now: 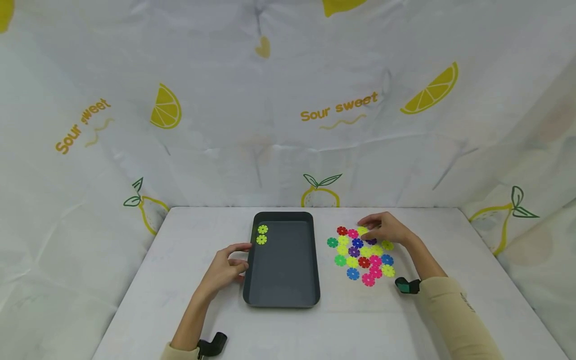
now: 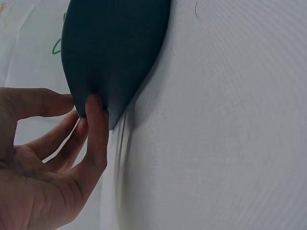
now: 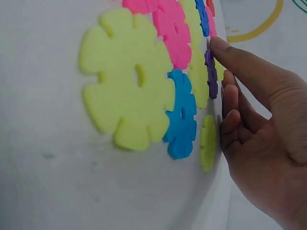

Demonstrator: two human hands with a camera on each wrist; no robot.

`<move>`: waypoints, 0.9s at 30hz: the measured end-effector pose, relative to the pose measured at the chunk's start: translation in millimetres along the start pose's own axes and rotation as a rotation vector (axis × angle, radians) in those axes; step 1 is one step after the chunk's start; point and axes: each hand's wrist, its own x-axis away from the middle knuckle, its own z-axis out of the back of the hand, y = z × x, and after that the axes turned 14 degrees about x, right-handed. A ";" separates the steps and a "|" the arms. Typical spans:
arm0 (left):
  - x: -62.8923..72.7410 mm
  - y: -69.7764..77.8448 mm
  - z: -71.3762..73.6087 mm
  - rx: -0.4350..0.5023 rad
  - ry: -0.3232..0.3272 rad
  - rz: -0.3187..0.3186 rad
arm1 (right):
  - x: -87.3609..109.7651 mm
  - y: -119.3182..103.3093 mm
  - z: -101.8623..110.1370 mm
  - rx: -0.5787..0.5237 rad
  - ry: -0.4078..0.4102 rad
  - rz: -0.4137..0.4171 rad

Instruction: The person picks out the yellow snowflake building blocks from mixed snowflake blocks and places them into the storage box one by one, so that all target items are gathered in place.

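Note:
My left hand (image 1: 221, 269) holds the left side of a dark grey tray (image 1: 283, 303). In the left wrist view the fingertips (image 2: 96, 103) press against its outer wall, with another digit at the rim. Inside the tray, two yellow flower-shaped discs (image 1: 262, 229) lie one below the other near the far left corner. My right hand (image 1: 386, 229) is at the far side of a spread of flower-shaped discs, pinching a yellow disc (image 1: 362, 230) between thumb and finger. In the right wrist view the thumb also overlaps a purple disc (image 3: 212, 76).
Several more discs lie flat beside the tray's right side: pink (image 1: 368, 279), blue (image 1: 353, 273), green (image 1: 332, 242), red (image 1: 364, 262) and yellow (image 1: 388, 270). A white table (image 1: 153, 300) carries everything, with a lemon-printed curtain (image 1: 252, 165) behind it.

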 end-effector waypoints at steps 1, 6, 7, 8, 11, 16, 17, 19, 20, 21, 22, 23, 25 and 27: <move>0.1 0.0 0.0 0.000 0.000 0.001 | 0.0 0.8 -0.3 0.001 0.000 0.001; 0.4 0.0 0.1 -0.001 0.000 0.004 | -1.4 4.1 -1.7 0.001 0.007 -0.006; 0.4 0.1 0.1 -0.001 -0.001 0.004 | -1.8 4.5 -1.8 -0.001 0.008 -0.009; 0.5 0.3 0.1 -0.001 -0.001 0.003 | -2.0 4.8 -1.9 -0.003 0.011 -0.011; 0.5 0.9 0.2 0.000 -0.002 0.003 | -2.1 4.8 -2.0 -0.007 0.016 -0.014; 0.7 1.4 0.4 -0.004 -0.005 0.000 | -1.7 3.6 -1.5 -0.004 0.023 -0.031; 0.7 1.4 0.4 -0.005 -0.004 0.001 | -1.8 3.7 -1.4 -0.002 0.024 -0.035; 0.8 1.4 0.2 -0.009 -0.001 0.002 | -1.6 3.3 -1.1 0.003 0.023 -0.038; 0.8 1.3 0.1 -0.010 0.001 0.003 | -1.4 3.1 -0.9 0.004 0.023 -0.038; 0.7 1.3 0.0 -0.012 0.003 0.004 | -1.4 3.0 -0.7 0.005 0.022 -0.036; 0.6 1.2 -0.1 -0.013 0.004 0.005 | -1.2 2.9 -0.7 0.005 0.022 -0.034; 0.6 1.2 -0.2 -0.014 0.006 0.005 | -1.2 2.9 -0.6 0.006 0.022 -0.033; 0.5 1.0 -0.2 -0.014 0.007 0.005 | -1.2 2.1 -0.7 0.006 0.024 -0.033; 0.5 1.0 -0.2 -0.012 0.008 0.005 | -1.6 1.8 -0.8 0.006 0.026 -0.036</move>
